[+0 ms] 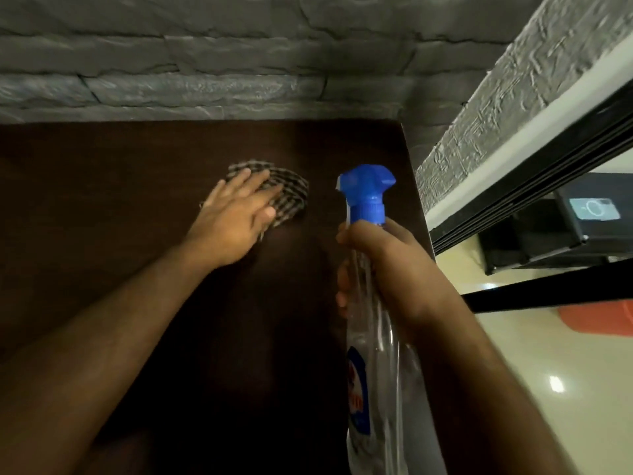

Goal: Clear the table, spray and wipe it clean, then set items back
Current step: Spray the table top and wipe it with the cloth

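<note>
Pressing flat, straight fingers, the left hand holds a checked cloth on the dark counter; the right hand grips a spray bottle.

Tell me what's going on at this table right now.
A person is cleaning a dark wooden table that stands against a grey stone wall. The left hand presses flat on a checked cloth near the table's far side. The right hand grips a clear spray bottle by the neck, just under its blue trigger head, holding it upright above the table's right edge. Nothing else shows on the visible tabletop.
</note>
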Demonstrator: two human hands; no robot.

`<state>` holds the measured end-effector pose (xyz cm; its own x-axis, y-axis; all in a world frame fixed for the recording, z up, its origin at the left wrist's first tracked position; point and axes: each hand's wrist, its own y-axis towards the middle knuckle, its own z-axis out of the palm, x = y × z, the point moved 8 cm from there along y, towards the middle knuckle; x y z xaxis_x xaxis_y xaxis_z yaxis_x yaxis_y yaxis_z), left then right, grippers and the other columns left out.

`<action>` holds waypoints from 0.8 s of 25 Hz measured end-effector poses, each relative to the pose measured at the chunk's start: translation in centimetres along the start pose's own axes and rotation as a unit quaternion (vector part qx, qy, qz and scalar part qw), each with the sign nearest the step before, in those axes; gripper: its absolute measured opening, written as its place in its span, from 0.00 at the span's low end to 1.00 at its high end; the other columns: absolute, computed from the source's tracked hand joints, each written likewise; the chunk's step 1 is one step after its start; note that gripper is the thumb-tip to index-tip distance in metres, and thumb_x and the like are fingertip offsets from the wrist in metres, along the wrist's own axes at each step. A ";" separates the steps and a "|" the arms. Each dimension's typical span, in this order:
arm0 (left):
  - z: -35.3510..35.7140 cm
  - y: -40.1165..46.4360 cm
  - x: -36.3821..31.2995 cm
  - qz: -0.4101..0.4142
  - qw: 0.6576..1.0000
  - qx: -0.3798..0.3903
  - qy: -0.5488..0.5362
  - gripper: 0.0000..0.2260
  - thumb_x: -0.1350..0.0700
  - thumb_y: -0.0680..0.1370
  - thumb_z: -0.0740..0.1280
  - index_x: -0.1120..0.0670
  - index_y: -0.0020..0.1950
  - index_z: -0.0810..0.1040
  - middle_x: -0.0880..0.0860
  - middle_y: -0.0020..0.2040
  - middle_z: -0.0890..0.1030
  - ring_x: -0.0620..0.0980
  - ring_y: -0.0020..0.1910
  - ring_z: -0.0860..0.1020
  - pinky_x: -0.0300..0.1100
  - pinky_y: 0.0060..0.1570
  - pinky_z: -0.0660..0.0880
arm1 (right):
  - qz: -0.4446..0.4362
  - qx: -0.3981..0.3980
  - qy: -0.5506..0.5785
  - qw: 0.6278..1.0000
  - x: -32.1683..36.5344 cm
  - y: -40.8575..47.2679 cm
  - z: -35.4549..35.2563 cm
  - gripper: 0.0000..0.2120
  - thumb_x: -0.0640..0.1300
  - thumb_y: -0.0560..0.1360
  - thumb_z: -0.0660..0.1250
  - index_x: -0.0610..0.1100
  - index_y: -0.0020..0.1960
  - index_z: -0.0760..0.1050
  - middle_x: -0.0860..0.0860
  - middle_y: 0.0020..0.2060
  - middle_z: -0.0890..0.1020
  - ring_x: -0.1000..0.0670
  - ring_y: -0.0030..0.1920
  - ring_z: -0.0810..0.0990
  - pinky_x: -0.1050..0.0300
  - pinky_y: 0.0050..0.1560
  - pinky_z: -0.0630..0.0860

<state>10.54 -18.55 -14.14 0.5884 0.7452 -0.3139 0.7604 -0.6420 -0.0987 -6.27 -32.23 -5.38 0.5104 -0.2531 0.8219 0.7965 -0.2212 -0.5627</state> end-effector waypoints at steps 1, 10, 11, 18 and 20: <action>-0.6 2.9 1.1 -0.040 0.999 0.002 0.003 0.21 0.47 0.83 0.53 0.43 0.76 0.59 0.47 0.79 0.54 0.50 0.78 0.49 0.53 0.74 0.47 | -0.003 0.003 -0.003 1.000 0.6 0.3 -0.2 0.06 0.42 0.75 0.64 0.44 0.52 0.70 0.41 0.30 0.74 0.43 0.29 0.75 0.50 0.32 0.74; 2.2 7.5 -7.3 -0.028 0.999 -0.018 0.006 0.21 0.48 0.83 0.52 0.43 0.77 0.58 0.44 0.79 0.54 0.47 0.78 0.48 0.53 0.75 0.43 | 0.002 0.047 -0.019 0.999 1.2 1.8 -3.5 0.07 0.42 0.75 0.65 0.45 0.53 0.72 0.43 0.30 0.76 0.43 0.29 0.75 0.48 0.35 0.74; 2.1 8.9 -7.1 -0.050 0.999 -0.012 0.005 0.21 0.48 0.83 0.52 0.44 0.77 0.58 0.44 0.79 0.53 0.48 0.78 0.48 0.53 0.75 0.43 | 0.006 0.053 -0.025 0.998 1.2 2.0 -4.0 0.08 0.43 0.75 0.65 0.46 0.54 0.72 0.44 0.31 0.76 0.44 0.29 0.76 0.49 0.34 0.75; 3.2 8.4 -13.2 -0.006 1.000 -0.008 0.006 0.22 0.50 0.82 0.53 0.44 0.77 0.57 0.46 0.79 0.54 0.49 0.78 0.49 0.54 0.75 0.44 | 0.015 0.071 -0.013 0.997 1.5 2.5 -7.6 0.10 0.42 0.75 0.64 0.46 0.55 0.71 0.43 0.32 0.75 0.46 0.28 0.75 0.50 0.33 0.75; 2.5 6.3 -10.2 -0.035 0.999 -0.031 0.002 0.21 0.47 0.82 0.53 0.43 0.76 0.59 0.45 0.78 0.56 0.47 0.78 0.50 0.53 0.74 0.44 | 0.018 0.063 -0.009 0.998 1.4 2.4 -8.9 0.08 0.42 0.75 0.64 0.47 0.54 0.71 0.42 0.32 0.75 0.45 0.28 0.75 0.50 0.33 0.74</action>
<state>8.62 -30.64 -13.92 0.5341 0.7888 -0.3042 0.8154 -0.5757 -0.0613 -6.53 -41.45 -6.38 0.5442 -0.2412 0.8035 0.8116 -0.0910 -0.5771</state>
